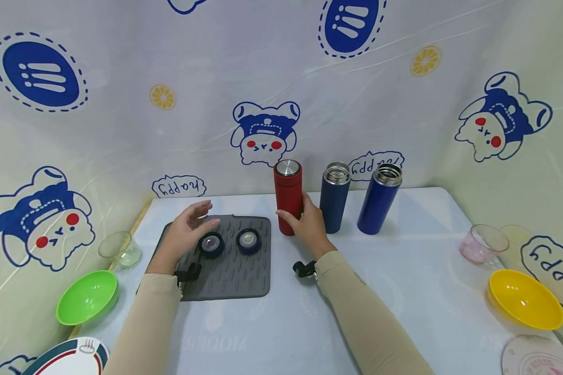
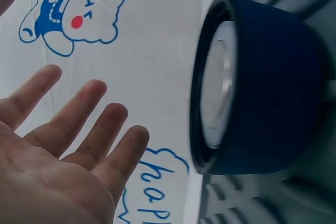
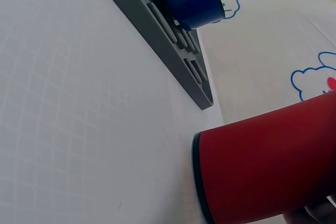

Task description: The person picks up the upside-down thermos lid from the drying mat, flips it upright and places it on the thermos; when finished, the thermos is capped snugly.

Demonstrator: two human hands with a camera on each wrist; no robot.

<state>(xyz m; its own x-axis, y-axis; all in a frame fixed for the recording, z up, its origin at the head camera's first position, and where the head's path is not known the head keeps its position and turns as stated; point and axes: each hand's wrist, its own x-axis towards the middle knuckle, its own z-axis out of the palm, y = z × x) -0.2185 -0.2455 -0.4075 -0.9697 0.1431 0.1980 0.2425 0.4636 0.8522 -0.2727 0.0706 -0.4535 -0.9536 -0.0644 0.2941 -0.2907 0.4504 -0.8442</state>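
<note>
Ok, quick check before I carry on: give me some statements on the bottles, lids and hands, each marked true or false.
1. Both blue bottles have uncovered mouths. True.
2. The right hand holds a blue bottle. False: it holds the red bottle.
3. The red bottle has its top covered. True.
4. Two lids rest on the grey mat. True.
5. The left hand pinches a lid. False: its fingers are spread and hold nothing.
6. In the head view, the mat lies right of the red bottle. False: it lies left.
</note>
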